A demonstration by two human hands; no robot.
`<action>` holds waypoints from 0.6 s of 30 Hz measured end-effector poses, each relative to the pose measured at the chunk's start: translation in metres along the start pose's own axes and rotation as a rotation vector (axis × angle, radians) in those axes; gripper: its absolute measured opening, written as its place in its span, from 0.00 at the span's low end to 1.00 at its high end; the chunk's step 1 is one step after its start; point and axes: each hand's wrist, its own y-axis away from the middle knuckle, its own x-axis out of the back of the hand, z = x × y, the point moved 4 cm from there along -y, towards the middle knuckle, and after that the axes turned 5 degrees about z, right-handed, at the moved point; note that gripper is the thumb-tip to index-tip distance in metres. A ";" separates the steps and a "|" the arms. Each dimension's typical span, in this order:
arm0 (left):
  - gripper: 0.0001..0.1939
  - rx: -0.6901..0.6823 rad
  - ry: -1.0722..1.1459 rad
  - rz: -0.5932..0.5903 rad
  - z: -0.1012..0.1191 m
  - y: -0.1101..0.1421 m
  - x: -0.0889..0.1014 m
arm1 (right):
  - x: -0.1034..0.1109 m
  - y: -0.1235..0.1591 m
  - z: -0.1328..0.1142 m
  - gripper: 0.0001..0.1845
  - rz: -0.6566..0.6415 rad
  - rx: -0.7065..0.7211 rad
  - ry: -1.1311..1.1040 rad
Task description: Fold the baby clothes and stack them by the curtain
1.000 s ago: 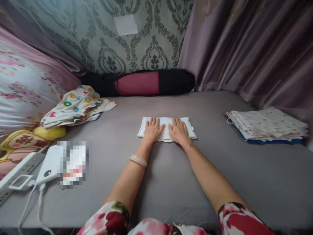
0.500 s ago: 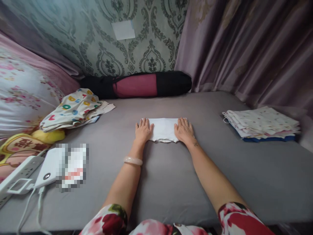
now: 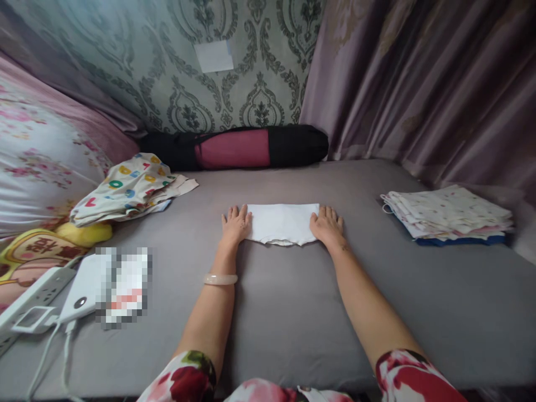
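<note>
Starting at the left of the grey bed (image 3: 285, 318), I see a big floral pillow (image 3: 37, 151) towards the far left corner, and nearer to me a yellow-edged cushion (image 3: 25, 245). Towards the near left corner lies a white power strip (image 3: 46, 290), and just beside it a white device (image 3: 86, 285) with a cable (image 3: 67, 352) running down over the near edge. Next to the device is an item (image 3: 129, 285) pixelated beyond reading. A crumpled letter-print cloth (image 3: 125, 184) lies beyond these, by the pillow. Along the far edge stretches a long black and pink bag (image 3: 232, 149).

In the middle of the bed, well in from every edge, I have a folded white cloth (image 3: 281, 221) lying flat, its near border uneven. The left hand (image 3: 237, 224), palm down, is at the cloth's left end, the thumb against it; its fingers are spread and released. The right hand (image 3: 328, 224) mirrors it at the right end, fingers likewise extended, clasping nothing.

Towards the right edge, well apart from the hands, sits a stack of folded fabrics (image 3: 448, 212), dark blue at the bottom, near a mauve curtain (image 3: 368, 89).
</note>
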 end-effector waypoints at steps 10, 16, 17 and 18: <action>0.27 -0.384 0.028 0.185 0.079 0.020 0.005 | 0.010 0.020 -0.076 0.29 -0.021 0.466 -0.148; 0.26 -0.433 0.049 0.021 0.087 0.023 -0.018 | -0.005 0.029 -0.080 0.30 -0.166 0.527 -0.137; 0.26 -0.430 0.050 0.018 0.086 0.022 -0.019 | -0.006 0.029 -0.079 0.31 -0.164 0.528 -0.137; 0.26 -0.428 0.050 0.017 0.086 0.021 -0.019 | -0.006 0.029 -0.078 0.31 -0.161 0.528 -0.137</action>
